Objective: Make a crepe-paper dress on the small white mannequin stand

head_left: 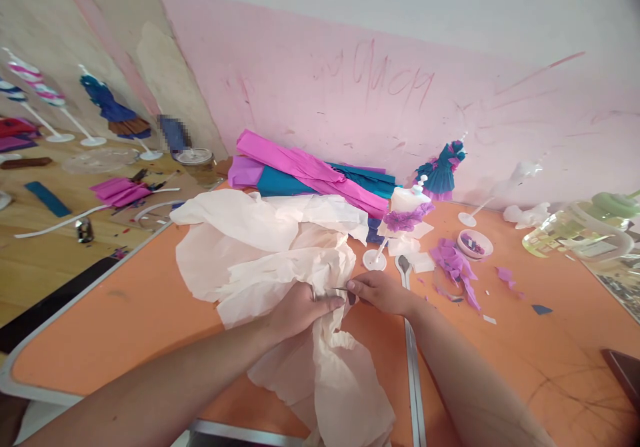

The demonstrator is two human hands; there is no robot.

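Note:
A big crumpled sheet of cream crepe paper (280,270) lies spread over the orange table, one end hanging toward me at the front. My left hand (300,310) is closed on a gathered part of it, thumb pointing right. In my right hand (383,292) are small scissors (351,296) with dark handles; their thin blades lie against the gathered paper just beside my left thumb. Fingers cover most of the scissors. Just beyond my right hand stands a small white dress form (407,200) with a ruffled purple paper band, on a round white base.
Rolled pink and teal crepe paper (320,174) lies by the wall. Right of my hands are purple scraps (456,264), a small bowl (474,244) and a clear jug (575,234). A teal dressed form (443,170) stands behind; a wooden table (30,274) adjoins at left.

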